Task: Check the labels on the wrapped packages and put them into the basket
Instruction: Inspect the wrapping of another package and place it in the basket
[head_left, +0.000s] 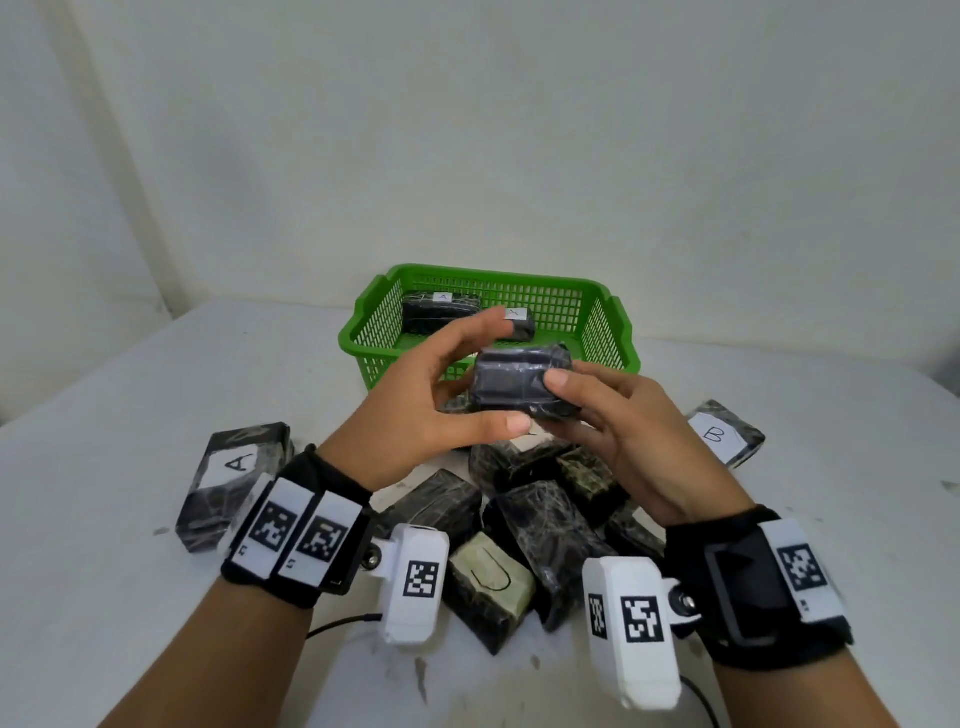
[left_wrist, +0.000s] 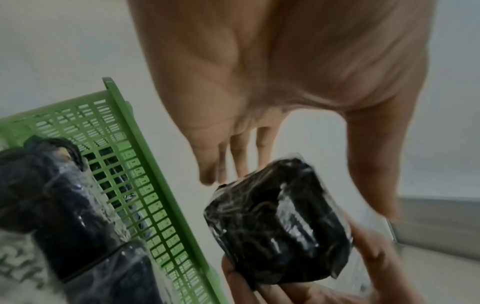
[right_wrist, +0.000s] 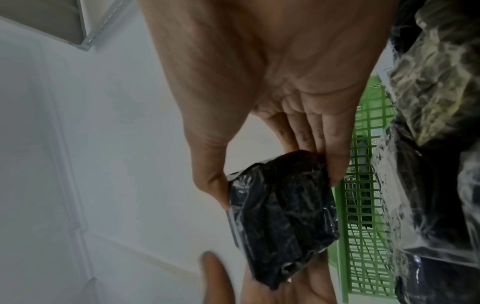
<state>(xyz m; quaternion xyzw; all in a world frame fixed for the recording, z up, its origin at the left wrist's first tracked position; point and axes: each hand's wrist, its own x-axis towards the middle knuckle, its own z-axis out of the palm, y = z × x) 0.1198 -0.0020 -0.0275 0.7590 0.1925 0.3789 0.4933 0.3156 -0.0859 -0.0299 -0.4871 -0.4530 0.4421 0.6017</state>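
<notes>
A black plastic-wrapped package (head_left: 522, 382) is held up in front of the green basket (head_left: 493, 275). My right hand (head_left: 569, 402) grips it, thumb on the near face and fingers underneath; the right wrist view shows those fingers (right_wrist: 324, 144) on the package (right_wrist: 280, 216). My left hand (head_left: 470, 374) is spread round its left end with straight fingers (left_wrist: 233, 156), close to the package (left_wrist: 278, 222) but not gripping it. No label shows on the held package. Two wrapped packages lie in the basket, one labelled A (head_left: 441, 310) and another with a white label (head_left: 519, 323).
Several wrapped packages are piled on the white table (head_left: 130, 389) below my hands, among them one marked A (head_left: 234, 478) at the left, one marked B (head_left: 727, 436) at the right and one marked U (head_left: 488, 582) near me. A wall stands behind the basket.
</notes>
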